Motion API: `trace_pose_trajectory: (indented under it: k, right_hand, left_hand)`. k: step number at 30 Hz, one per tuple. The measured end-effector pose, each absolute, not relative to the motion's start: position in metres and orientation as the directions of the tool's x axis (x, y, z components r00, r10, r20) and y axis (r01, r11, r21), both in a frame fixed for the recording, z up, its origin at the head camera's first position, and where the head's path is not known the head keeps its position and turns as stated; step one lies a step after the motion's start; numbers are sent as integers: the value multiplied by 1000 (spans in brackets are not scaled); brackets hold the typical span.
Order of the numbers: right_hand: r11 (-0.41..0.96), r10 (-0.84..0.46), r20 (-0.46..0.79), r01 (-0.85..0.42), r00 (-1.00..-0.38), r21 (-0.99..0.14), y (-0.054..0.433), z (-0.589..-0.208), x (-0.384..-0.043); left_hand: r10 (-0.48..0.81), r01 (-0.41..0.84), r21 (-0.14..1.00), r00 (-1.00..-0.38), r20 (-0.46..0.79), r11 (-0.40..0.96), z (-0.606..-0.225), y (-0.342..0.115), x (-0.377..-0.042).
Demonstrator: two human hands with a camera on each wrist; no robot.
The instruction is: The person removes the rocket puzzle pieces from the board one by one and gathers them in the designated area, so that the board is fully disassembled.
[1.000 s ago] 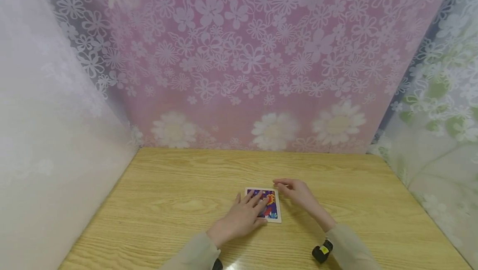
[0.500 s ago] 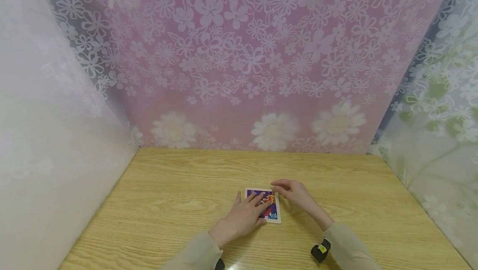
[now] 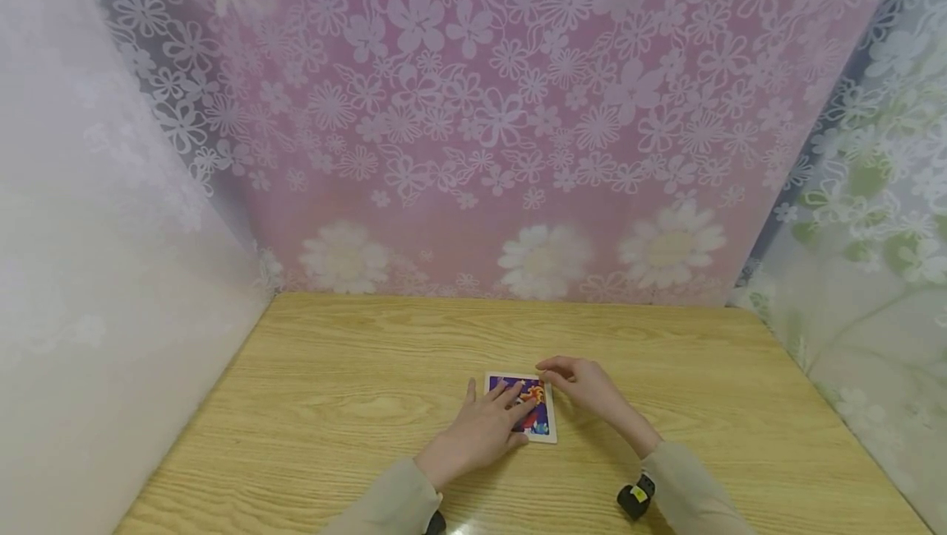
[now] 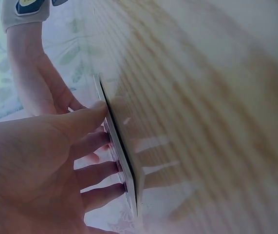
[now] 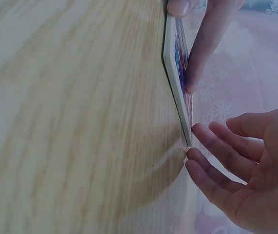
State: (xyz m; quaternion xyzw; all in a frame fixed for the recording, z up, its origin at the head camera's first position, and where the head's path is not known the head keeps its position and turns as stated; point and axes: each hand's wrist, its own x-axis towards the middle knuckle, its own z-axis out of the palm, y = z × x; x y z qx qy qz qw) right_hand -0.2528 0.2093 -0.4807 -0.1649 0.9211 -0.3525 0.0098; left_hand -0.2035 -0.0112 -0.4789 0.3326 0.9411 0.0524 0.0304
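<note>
A small, flat picture board (image 3: 542, 420) with a pale border and a purple, red and yellow cartoon print lies on the wooden table. My left hand (image 3: 481, 430) rests on it, fingers spread over the picture and covering much of it. In the left wrist view, the left thumb touches the near edge of the board (image 4: 121, 156). My right hand (image 3: 592, 387) is at the far right corner. The right wrist view has its fingertips touching or almost touching the corner of the board (image 5: 174, 61), while the right thumb (image 5: 248, 124) stands apart.
The wood-grain table (image 3: 355, 371) runs back to a pink flowered curtain (image 3: 473, 149). Pale sheets hang at the left (image 3: 111, 231) and right (image 3: 873, 272). A black wrist device (image 3: 635, 498) sits by the right sleeve.
Over the last second my right hand shifted slightly left towards the board's corner, and the left fingers moved a little on the picture. The last half second shows almost no motion.
</note>
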Motion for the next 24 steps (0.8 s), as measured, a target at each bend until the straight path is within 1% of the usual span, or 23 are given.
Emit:
trace_pose_trajectory:
  k: [7, 13, 21, 24]
  right_hand:
    - [770, -306, 84, -298, -948, -564, 204, -479, -253]
    - [778, -331, 85, -322, -940, -540, 203, -477, -253]
    - [784, -320, 91, -318, -943, -533, 203, -476, -252]
    - [795, -328, 103, -333, -939, -507, 203, -478, -253]
  left_hand:
    - [627, 620, 124, -778, -30, 775, -477, -11, -203]
    - [628, 620, 128, -777, -32, 774, -475, -12, -204]
    - [623, 615, 132, -782, -31, 778, -478, -10, -206]
    - [623, 615, 132, -781, -30, 777, -479, -10, -206]
